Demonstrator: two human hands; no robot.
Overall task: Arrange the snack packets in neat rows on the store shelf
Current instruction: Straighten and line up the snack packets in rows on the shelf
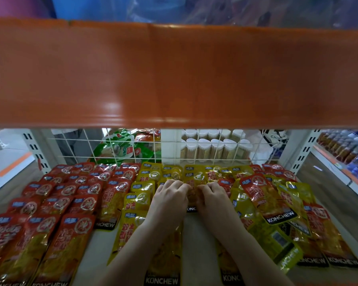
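From where I stand, the left part of the shelf point(191, 242) looks finished: the red packets point(56, 195) lie in straight overlapping rows, labels all one way. Next to them the yellow packets point(140, 198) form a column or two that seem mostly in order, running back toward the wire grid point(174, 149). In the middle, the left hand point(170, 195) and the right hand point(212, 196) sit close together, fingers curled down onto a packet point(192, 195) between them. Each seems to pinch an edge of it, though the fingertips are hidden. Further right the job is clearly not done: a mixed heap point(277, 205) of red and yellow packets lies tilted and overlapping at odd angles. I judge the work about half through, with the right side left to sort.
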